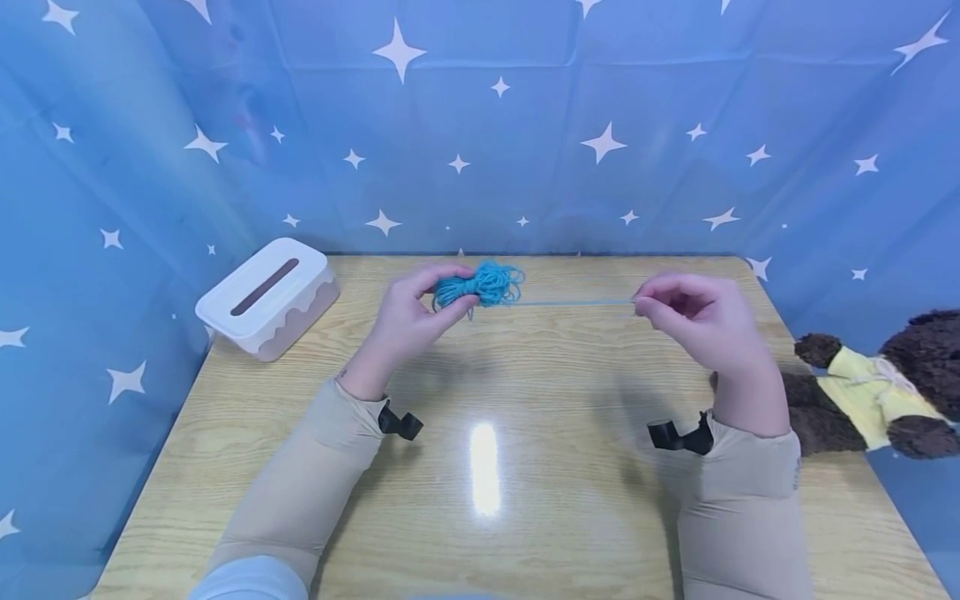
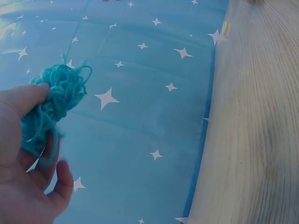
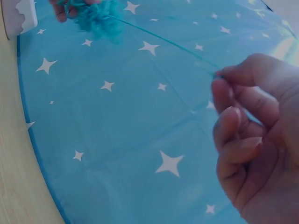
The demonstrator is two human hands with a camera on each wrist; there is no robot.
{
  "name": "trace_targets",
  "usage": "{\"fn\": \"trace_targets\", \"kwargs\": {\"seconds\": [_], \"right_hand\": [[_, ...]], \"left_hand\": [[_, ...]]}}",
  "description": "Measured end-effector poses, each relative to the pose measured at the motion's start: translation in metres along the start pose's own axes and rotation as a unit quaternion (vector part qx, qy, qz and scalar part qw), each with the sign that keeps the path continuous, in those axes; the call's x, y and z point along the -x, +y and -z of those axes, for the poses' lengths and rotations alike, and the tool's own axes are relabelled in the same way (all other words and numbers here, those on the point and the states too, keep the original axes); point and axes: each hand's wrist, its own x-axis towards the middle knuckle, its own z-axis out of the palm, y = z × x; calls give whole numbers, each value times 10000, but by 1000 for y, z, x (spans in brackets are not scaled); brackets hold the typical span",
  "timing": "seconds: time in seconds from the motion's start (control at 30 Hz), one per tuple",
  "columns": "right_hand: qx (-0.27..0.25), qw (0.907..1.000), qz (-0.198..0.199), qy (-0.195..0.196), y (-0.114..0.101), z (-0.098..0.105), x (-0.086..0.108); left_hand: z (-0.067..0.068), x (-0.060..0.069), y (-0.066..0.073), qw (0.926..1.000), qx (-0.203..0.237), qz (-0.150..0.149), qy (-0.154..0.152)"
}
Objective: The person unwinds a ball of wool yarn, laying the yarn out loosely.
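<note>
A bundle of turquoise yarn, looped and tied round its middle, is held up above the far part of the table. My left hand grips it between thumb and fingers; in the left wrist view the thumb lies across the yarn bundle and loose loops hang down. From the bundle a single strand runs straight and taut to the right. Its end is pinched between thumb and forefinger of my right hand. The right wrist view shows that pinch of the right hand, with the other fingers curled below the strand.
A white tissue box with a slotted lid stands at the table's far left. To the right lies a dark brown plush toy in a yellow top, partly behind my right arm. A blue curtain with white stars surrounds the wooden table.
</note>
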Motion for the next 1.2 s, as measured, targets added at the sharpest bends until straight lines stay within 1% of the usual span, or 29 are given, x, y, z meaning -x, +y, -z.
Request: {"fn": "trace_targets", "kwargs": {"seconds": [0.07,0.17,0.27,0.33,0.37,0.4,0.47,0.53,0.6,0.7,0.73,0.77,0.83,0.9,0.97,1.03,1.07,1.1,1.17,1.2], "right_hand": [[-601,9979,116,207,1,0,0],[-1295,9891,356,610,3,-1,-2],[-1566,9790,564,1178,5,-3,-5],[-1644,9710,580,1637,5,-4,-7],[-1629,9676,519,1856,5,-4,-8],[-1562,9652,446,2052,6,-3,-8],[-1264,9629,168,2379,6,-1,-10],[-740,9632,-186,2577,8,1,-11],[-144,9619,-576,2669,10,3,-12],[693,9547,-1186,2638,15,9,-12],[950,9520,-1412,2546,17,11,-11],[1263,9486,-1685,2364,19,15,-10],[1967,9388,-2188,1790,22,24,-7],[2649,9220,-2663,940,27,33,-4],[3139,9018,-2971,-60,32,41,-2],[3302,8853,-3152,-891,38,46,-2],[3320,8764,-3255,-1251,41,48,-2],[3309,8695,-3314,-1571,45,49,-2],[3232,8593,-3384,-2066,52,48,-2],[3173,8564,-3403,-2237,56,47,-2]], "left_hand": [[0,0,0,9998,-162,79,-100],[1,1,0,9994,-45,210,-289],[1,1,-1,9979,163,307,-538],[1,2,-3,9970,232,255,-698],[1,2,-3,9965,253,190,-772],[1,2,-4,9959,333,118,-837],[2,2,-6,9943,515,-100,-928],[3,3,-7,9919,750,-306,-983],[4,3,-8,9894,937,-470,-1002],[5,3,-8,9879,1040,-626,-965],[5,3,-8,9881,1037,-655,-926],[6,3,-7,9884,1039,-674,-877],[6,4,-7,9898,1006,-689,-741],[6,4,-7,9917,935,-665,-573],[6,4,-7,9936,872,-581,-419],[6,3,-6,9948,838,-503,-292],[5,3,-6,9952,832,-469,-232],[5,3,-6,9953,850,-434,-179],[4,3,-6,9952,883,-401,-96],[4,3,-6,9950,910,-391,-80]]}}
